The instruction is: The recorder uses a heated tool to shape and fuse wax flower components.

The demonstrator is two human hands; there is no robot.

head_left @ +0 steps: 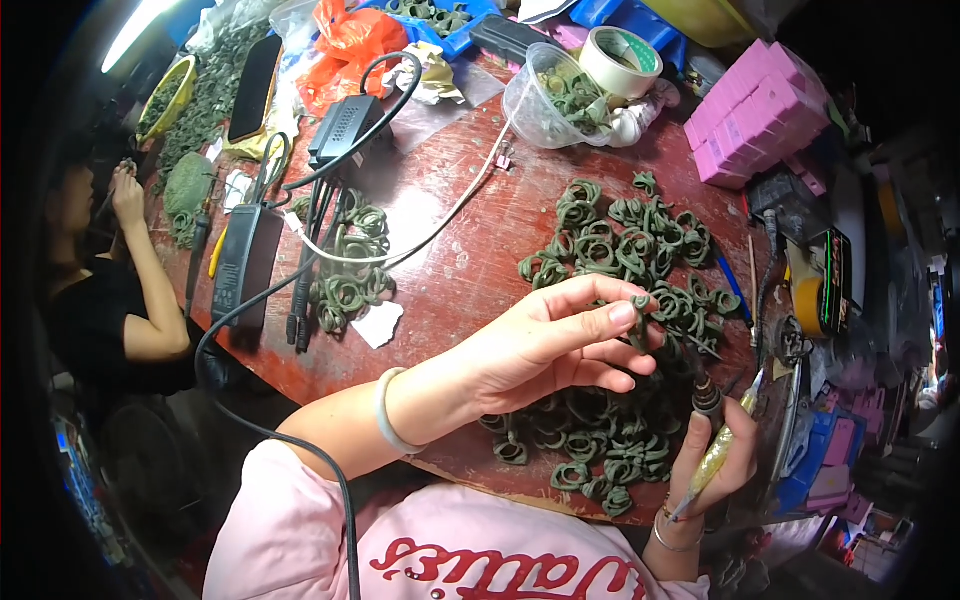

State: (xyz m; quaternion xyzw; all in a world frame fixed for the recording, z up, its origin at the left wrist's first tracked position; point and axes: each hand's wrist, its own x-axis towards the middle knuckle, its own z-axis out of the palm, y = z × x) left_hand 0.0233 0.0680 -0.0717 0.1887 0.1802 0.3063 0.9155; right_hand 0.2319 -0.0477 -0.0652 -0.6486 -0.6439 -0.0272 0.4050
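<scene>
The left hand (560,345) pinches a green piece (641,312); the right hand (738,448), at four o'clock, holds a yellow tool (714,462).

Our bare left hand (560,345) pinches above the red wooden table (470,280); our bare right hand (738,458) curls near its right edge.

Left of the ring heap (635,240), bare red tabletop (480,275) gives a hand room to pass, as far as the white cable (465,204) arcing across it. Farther left of the heap, black adapters (247,255) bar the way. Behind the heap stands a clear tub (522,100), behind it rightward pink blocks (755,115); the left hand (560,345) overhangs its middle
</scene>
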